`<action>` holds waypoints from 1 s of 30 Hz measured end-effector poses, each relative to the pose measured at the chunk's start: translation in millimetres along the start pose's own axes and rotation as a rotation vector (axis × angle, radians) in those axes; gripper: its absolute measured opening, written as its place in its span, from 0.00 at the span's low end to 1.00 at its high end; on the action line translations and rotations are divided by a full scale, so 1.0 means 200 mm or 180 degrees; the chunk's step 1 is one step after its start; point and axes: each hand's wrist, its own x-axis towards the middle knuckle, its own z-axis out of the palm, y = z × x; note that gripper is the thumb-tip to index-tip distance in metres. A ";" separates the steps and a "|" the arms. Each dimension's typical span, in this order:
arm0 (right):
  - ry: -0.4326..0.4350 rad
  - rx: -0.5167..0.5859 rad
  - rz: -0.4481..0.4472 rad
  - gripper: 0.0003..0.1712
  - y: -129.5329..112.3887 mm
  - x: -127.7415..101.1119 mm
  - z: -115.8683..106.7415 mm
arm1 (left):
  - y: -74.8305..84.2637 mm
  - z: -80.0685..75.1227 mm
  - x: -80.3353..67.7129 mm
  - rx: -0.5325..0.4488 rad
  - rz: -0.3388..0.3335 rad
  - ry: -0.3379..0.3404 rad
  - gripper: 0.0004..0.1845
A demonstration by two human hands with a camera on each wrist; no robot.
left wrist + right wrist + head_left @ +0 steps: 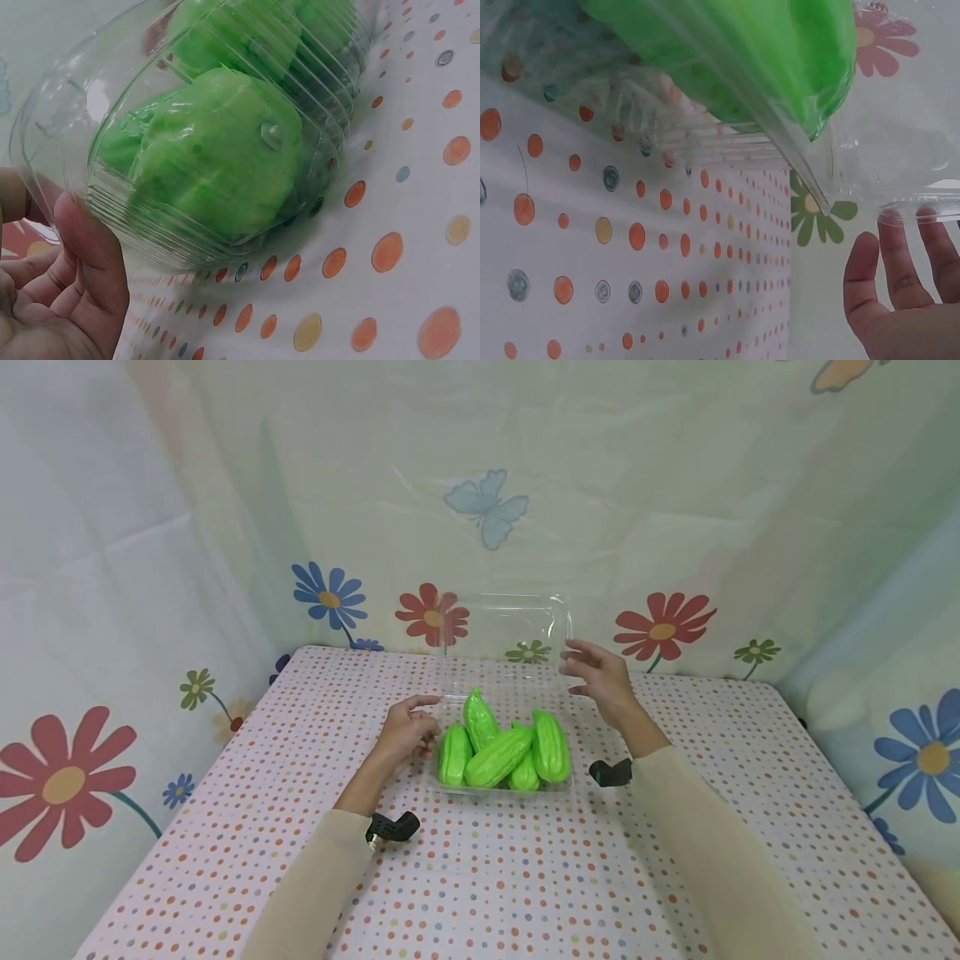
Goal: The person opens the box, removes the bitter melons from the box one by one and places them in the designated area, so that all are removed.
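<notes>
A clear plastic box sits mid-table, holding several bright green ridged gourds. Its hinged lid stands upright at the back. My left hand lies against the box's left side. In the left wrist view the thumb presses on the ribbed wall next to a gourd, and the other fingers lie loosely curled and hold nothing. My right hand is raised at the lid's right edge with straight fingers. In the right wrist view its fingertips reach the lid's rim.
A white tablecloth with coloured dots covers the table. Flower-and-butterfly print sheets close it in on the left, back and right. Black wrist camera mounts sit on both forearms.
</notes>
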 end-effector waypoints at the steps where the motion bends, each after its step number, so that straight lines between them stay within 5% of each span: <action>1: 0.0012 -0.0025 0.0024 0.29 0.00 0.01 0.00 | 0.00 0.00 0.00 -0.0007 0.0006 -0.0013 0.34; 30: -0.0112 -0.0283 0.0424 0.29 0.14 0.09 0.02 | -0.01 -0.02 -0.01 0.0116 -0.0025 -0.0221 0.34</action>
